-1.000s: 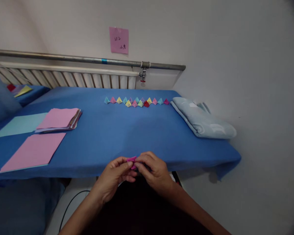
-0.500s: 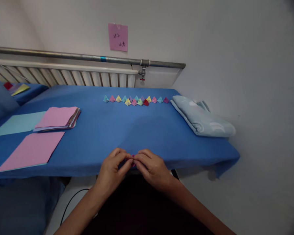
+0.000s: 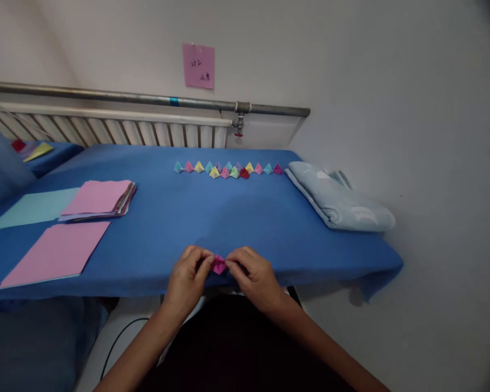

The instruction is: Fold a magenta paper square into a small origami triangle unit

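Between my two hands, close to the table's front edge, is a small magenta folded-paper piece [image 3: 219, 264]. My left hand [image 3: 189, 277] pinches its left side between thumb and fingers. On the opposite side, my right hand [image 3: 253, 276] pinches the right corner with thumb and forefinger. The middle of the paper shows between the fingertips, with creased facets. Farther back, several small folded-paper pieces [image 3: 225, 172] in blue, pink, yellow, purple and red lie in two rows on the blue cloth [image 3: 167, 218].
To the left lie a stack of coloured paper [image 3: 98, 197], a light blue sheet [image 3: 32, 208] and pink sheets [image 3: 57, 253]. A folded pale blue blanket [image 3: 343, 201] rests at the right end. Behind the table are a radiator [image 3: 147, 130], a metal pipe [image 3: 122, 98] and a pink note [image 3: 198, 66].
My hands have moved slightly apart, so more of the magenta folded paper shows between them. The whole view has shifted a little.
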The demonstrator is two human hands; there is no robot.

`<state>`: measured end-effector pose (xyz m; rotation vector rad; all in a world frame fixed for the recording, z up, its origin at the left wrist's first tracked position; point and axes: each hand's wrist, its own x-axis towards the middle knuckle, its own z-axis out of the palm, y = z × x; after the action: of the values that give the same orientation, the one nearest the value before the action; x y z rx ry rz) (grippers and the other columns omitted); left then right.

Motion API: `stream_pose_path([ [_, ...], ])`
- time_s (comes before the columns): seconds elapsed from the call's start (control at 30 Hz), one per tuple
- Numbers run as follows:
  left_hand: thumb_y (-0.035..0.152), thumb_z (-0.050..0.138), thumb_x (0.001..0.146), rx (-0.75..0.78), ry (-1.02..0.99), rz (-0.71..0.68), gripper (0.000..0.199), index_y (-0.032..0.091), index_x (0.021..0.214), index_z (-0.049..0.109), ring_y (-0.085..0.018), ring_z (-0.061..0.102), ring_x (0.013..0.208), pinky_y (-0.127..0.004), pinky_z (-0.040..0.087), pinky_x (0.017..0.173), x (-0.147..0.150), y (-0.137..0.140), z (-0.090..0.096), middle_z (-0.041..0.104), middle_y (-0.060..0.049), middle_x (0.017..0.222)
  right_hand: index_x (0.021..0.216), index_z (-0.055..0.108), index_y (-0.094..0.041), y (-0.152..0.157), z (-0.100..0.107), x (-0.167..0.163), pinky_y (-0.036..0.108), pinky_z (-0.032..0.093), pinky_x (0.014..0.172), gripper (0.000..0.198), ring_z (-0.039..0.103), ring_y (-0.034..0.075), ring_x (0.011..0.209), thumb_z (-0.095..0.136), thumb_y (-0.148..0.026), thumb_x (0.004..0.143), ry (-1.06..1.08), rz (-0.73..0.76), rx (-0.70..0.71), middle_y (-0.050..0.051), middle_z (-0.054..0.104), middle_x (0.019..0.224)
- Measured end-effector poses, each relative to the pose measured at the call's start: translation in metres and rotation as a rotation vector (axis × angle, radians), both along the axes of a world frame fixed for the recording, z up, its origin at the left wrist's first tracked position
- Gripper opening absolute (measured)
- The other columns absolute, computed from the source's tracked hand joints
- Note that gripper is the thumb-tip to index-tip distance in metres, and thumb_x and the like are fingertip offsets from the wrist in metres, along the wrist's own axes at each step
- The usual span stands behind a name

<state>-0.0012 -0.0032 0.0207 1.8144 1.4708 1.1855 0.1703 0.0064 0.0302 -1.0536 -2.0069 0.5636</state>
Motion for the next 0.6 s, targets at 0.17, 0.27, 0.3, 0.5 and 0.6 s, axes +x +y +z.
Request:
stream_pose_path([
  [0.17,0.027,0.047,0.087,0.016,-0.022,0.081,0.018,0.021,0.075,0.059,-0.015,0.055,0.075,-0.028,0.043,0.072,0.0,0.004,-0.006,0.057,0.0,0.076,0.08,0.06,-0.02,0.006,-0.01,0.002,0.025,0.043,0.069,0.015,0.057,0.014,0.073,0.05,-0.015,0.09,0.027,-0.034,-0.014,0.001,0.061,0.077],
  [0.27,0.028,0.046,0.087,0.022,-0.044,0.135,0.019,0.021,0.074,0.058,-0.016,0.055,0.074,-0.029,0.044,0.071,0.001,0.007,-0.008,0.056,-0.001,0.074,0.078,0.058,-0.02,0.009,-0.016,0.002,0.025,0.043,0.067,0.016,0.056,0.014,0.072,0.048,-0.016,0.091,0.014,-0.051,-0.01,0.001,0.06,0.076],
  [0.3,0.029,0.045,0.086,0.023,-0.054,0.156,0.02,0.021,0.073,0.058,-0.016,0.055,0.073,-0.029,0.044,0.071,0.002,0.008,-0.009,0.056,-0.001,0.073,0.078,0.058,-0.021,0.01,-0.018,0.002,0.025,0.043,0.067,0.017,0.056,0.014,0.072,0.048,-0.016,0.091,0.012,-0.057,-0.001,0.001,0.06,0.076],
  [0.5,0.036,0.044,0.086,-0.032,-0.14,0.235,0.026,0.02,0.073,0.059,-0.016,0.055,0.067,-0.03,0.046,0.067,-0.001,0.014,-0.018,0.053,-0.001,0.072,0.08,0.056,-0.021,0.013,-0.021,0.004,0.026,0.045,0.067,0.02,0.058,0.014,0.071,0.042,-0.016,0.093,0.002,-0.038,0.066,0.002,0.06,0.077],
  [0.6,0.038,0.044,0.086,-0.081,-0.21,0.225,0.026,0.019,0.077,0.059,-0.016,0.056,0.067,-0.03,0.048,0.064,-0.002,0.015,-0.025,0.055,-0.003,0.076,0.084,0.057,-0.021,0.012,-0.022,0.005,0.026,0.046,0.069,0.019,0.059,0.015,0.075,0.041,-0.015,0.093,-0.031,-0.015,0.088,0.003,0.061,0.081],
])
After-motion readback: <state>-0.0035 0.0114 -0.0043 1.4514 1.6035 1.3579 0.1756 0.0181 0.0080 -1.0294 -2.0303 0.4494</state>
